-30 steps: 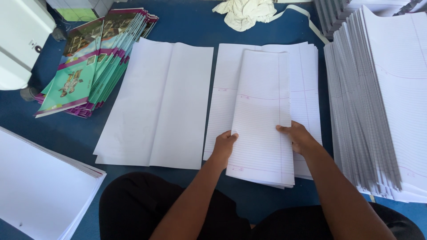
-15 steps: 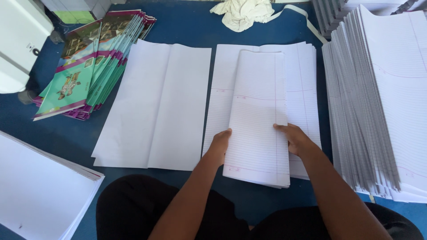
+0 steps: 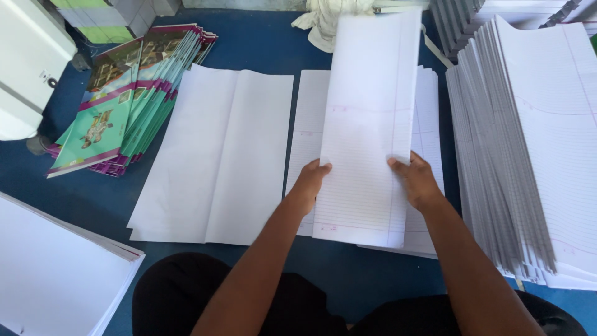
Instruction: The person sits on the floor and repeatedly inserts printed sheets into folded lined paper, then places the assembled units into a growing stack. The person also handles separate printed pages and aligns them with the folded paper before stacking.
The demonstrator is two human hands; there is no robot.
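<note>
The left hand and right hand sit apart, each pinching one long edge of the folded ruled sheet bundle near its lower end. The bundle runs straight away from the person, its far end tilted up over the flat ruled stack on the blue counter.

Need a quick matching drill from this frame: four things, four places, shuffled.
Things:
1. ruled paper bundle
2. colourful covers
3. blank folded sheets
4. fanned ruled stack

Places:
A. far right of the table
B. held between left hand and right hand
C. upper left, fanned out
D. flat, left of the hands

Pairs: 1-B, 2-C, 3-D, 4-A
</note>
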